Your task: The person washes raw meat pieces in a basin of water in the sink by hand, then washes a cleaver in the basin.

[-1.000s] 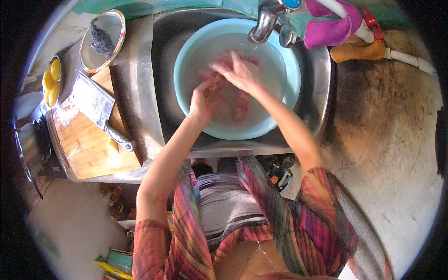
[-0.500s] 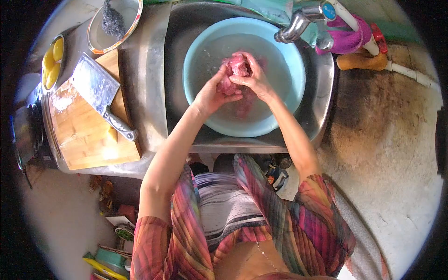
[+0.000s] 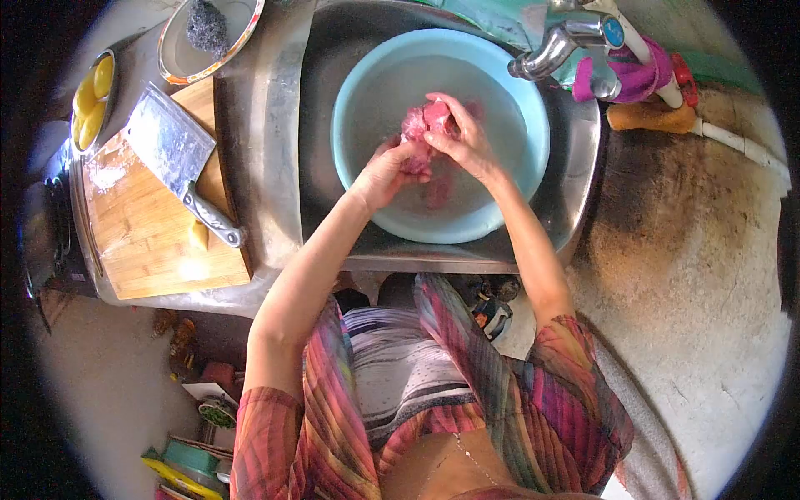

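Raw red meat (image 3: 414, 125) is between my two hands, over a light blue basin (image 3: 354, 196) of cloudy water. My left hand (image 3: 390, 171) closes round the lower left part of the meat, its fingers curled. On the upper right side, my right hand (image 3: 463, 142) grips the meat between thumb and fingers. More reddish meat (image 3: 437, 193) shows dimly under the water below my hands. The basin stands in a metal sink (image 3: 317, 108).
Left of the sink, a cleaver (image 3: 171, 142) lies on a wooden cutting board (image 3: 150, 258) beside a small yellow piece (image 3: 198, 235). Peeled yellow potatoes (image 3: 87, 96) fill a dish; a steel scourer (image 3: 206, 29) sits in a bowl (image 3: 175, 50). A tap (image 3: 558, 46) overhangs the basin's upper right edge.
My left hand has curled in tighter round the lower part of the meat. My right hand has shifted slightly right and stays on the meat. The whole view has moved slightly.
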`<state>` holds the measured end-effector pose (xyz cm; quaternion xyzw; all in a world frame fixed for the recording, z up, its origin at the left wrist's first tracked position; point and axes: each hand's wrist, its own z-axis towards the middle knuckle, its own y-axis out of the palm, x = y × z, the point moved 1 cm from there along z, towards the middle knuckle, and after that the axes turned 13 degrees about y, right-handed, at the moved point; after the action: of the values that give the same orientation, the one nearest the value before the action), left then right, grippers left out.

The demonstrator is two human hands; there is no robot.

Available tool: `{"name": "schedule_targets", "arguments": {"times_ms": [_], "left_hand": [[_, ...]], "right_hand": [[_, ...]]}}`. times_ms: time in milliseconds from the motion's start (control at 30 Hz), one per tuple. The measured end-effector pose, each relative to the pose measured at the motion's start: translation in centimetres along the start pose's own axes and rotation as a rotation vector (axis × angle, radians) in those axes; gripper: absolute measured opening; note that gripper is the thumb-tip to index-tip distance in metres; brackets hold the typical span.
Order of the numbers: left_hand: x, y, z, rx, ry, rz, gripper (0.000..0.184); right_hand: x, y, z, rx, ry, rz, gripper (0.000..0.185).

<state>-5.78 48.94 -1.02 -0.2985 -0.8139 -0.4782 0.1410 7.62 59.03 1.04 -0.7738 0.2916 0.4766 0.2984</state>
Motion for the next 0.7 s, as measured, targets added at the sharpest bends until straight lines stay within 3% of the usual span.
{"name": "schedule_targets", "arguments": {"times_ms": [100, 200, 300, 433, 500, 600, 700], "left_hand": [[0.1, 0.5, -0.1, 0.085, 0.054, 0.071, 0.044], [0.0, 0.0, 0.3, 0.006, 0.077, 0.143, 0.046], [0.7, 1.1, -0.3, 0.049, 0.088, 0.099, 0.05], [-1.4, -0.4, 0.8, 0.155, 0.214, 0.406, 0.058], [-1.7, -0.7, 1.0, 0.213, 0.414, 0.857, 0.069], [-0.5, 0.3, 0.3, 0.244, 0.415, 1.051, 0.074], [-1.0, 0.3, 0.2, 0.153, 0.536, 0.815, 0.07]], "right_hand": [[-1.1, -0.2, -0.2, 0.048, 0.076, -0.211, 0.058], [-1.7, -1.2, 0.2, -0.269, 0.131, -0.061, 0.063], [-2.2, -1.1, 0.6, -0.338, 0.249, 0.004, 0.063], [-0.7, 0.2, 1.3, -0.148, 0.114, -0.31, 0.06], [-0.8, 0.7, 0.7, -0.004, 0.031, -0.393, 0.056], [-1.9, 0.7, -0.4, -0.04, 0.015, -0.415, 0.06], [-2.5, 0.7, -0.9, -0.119, 0.094, -0.45, 0.063]]}}
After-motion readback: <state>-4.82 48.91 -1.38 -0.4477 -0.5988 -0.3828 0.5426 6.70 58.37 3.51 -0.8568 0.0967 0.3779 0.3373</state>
